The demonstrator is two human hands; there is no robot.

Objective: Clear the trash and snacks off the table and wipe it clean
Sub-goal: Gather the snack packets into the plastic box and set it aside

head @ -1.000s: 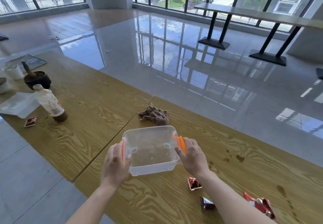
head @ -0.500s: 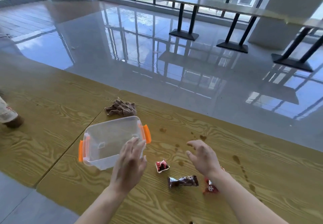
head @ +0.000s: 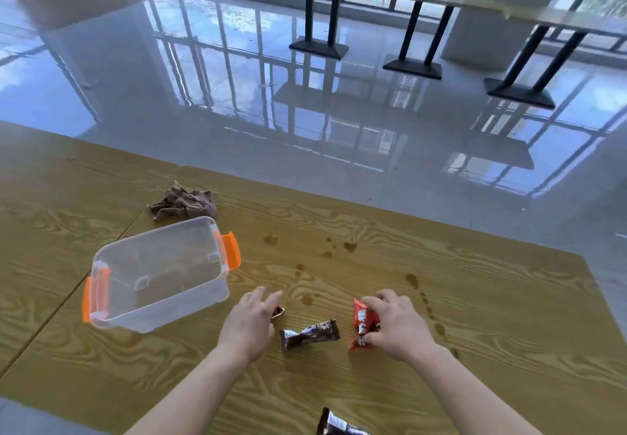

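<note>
A clear plastic box (head: pixel 159 275) with orange latches stands empty on the wooden table (head: pixel 458 298). My left hand (head: pixel 249 324) lies over a small red snack wrapper (head: pixel 278 311), fingers touching it. My right hand (head: pixel 397 327) grips a red snack packet (head: pixel 361 326), still on the tabletop. Between my hands lies a dark brown snack bar wrapper (head: pixel 310 332). Another dark wrapper (head: pixel 334 424) shows at the bottom edge. A crumpled brown cloth (head: pixel 183 203) sits behind the box. Brown spill stains (head: pixel 349 247) dot the wood.
The tabletop's far edge runs diagonally, with glossy tiled floor (head: pixel 305 112) beyond. A seam (head: pixel 68 295) splits two tabletops under the box. Black-legged tables (head: pixel 417 27) stand by the windows at the back.
Both hands left the box, which now stands on the table to the left. The view swung right. My left hand dropped onto the small wrapper and my right hand closed on the red packet.
</note>
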